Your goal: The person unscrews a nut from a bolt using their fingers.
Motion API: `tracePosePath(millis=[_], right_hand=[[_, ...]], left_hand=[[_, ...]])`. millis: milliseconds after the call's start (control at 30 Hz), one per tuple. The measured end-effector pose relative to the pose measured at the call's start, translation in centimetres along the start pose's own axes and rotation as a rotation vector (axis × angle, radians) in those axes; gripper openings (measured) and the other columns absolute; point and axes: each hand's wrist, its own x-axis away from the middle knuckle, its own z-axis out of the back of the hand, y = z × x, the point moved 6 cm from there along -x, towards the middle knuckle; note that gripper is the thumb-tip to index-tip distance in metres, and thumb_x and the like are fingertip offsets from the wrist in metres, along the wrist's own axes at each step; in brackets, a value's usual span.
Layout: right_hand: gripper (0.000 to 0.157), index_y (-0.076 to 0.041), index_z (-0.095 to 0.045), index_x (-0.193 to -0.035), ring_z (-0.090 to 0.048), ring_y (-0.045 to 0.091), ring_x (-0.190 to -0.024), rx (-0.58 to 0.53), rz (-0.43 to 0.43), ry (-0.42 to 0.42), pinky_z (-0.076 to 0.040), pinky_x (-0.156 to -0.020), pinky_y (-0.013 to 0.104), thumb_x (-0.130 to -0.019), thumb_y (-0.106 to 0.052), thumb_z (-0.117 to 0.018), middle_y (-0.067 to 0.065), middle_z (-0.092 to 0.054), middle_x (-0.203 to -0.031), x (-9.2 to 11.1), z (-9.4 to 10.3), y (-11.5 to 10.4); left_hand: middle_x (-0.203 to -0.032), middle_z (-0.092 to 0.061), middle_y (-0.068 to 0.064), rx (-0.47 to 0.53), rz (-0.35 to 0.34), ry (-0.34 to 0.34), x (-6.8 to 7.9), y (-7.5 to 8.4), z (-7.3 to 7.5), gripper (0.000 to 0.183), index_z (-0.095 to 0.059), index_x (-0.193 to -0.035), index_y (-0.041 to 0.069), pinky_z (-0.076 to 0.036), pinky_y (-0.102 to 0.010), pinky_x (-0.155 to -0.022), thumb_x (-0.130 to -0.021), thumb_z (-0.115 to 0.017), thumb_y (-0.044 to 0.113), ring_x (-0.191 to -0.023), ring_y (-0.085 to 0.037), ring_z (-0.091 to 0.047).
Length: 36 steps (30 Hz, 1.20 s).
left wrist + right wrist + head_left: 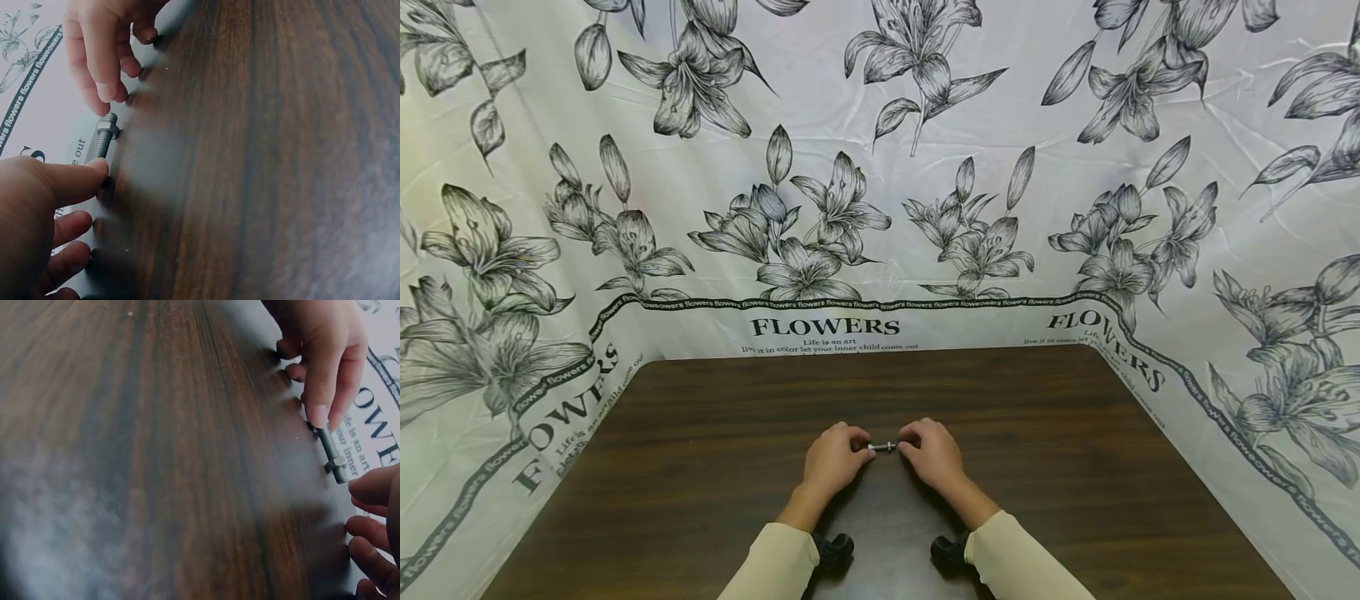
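A metal bolt (882, 447) with a hex nut (106, 127) on its thread lies level just above the dark table, between the two hands. My left hand (835, 458) pinches one end of it between thumb and fingers, which hide that end. The nut sits near the free threaded tip, seen also in the right wrist view on the bolt (330, 447). Close to that tip is my right hand (934, 454), thumb and fingers loosely bent. In the right wrist view a small gap shows between its fingertips (359, 487) and the thread.
The brown wood-grain table (700, 500) spreads around both hands. A white cloth (970, 325) printed with flowers and lettering hangs behind and along the sides. Black straps with knobs (835, 550) are on both wrists, by the light sleeves (775, 562).
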Motion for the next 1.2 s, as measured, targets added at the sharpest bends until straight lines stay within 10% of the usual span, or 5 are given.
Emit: tracePosePath(millis=[600,1200], right_hand=[[0.004,-0.023,-0.076,-0.087,-0.056,0.012,-0.078,0.019,0.057,-0.063,-0.045,-0.065,0.033,-0.085,-0.026,-0.076,-0.010,-0.060,-0.087,-0.4,-0.5,-0.3],[0.006,-0.012,-0.075,-0.088,-0.059,0.013,-0.077,-0.347,0.090,0.004,-0.049,-0.067,0.029,-0.087,-0.017,-0.074,-0.003,-0.068,-0.087,-0.4,0.1,-0.6]], left_hand=[[-0.083,-0.063,0.010,0.060,-0.031,0.028,0.1,0.0,0.2,0.010,-0.077,-0.086,0.022,-0.048,-0.036,-0.069,-0.078,-0.083,0.025,-0.078,-0.014,-0.060],[-0.084,-0.069,0.008,0.201,-0.077,0.102,0.1,-0.2,1.5,0.010,-0.077,-0.089,0.019,-0.049,-0.036,-0.072,-0.080,-0.081,0.021,-0.080,-0.014,-0.062]])
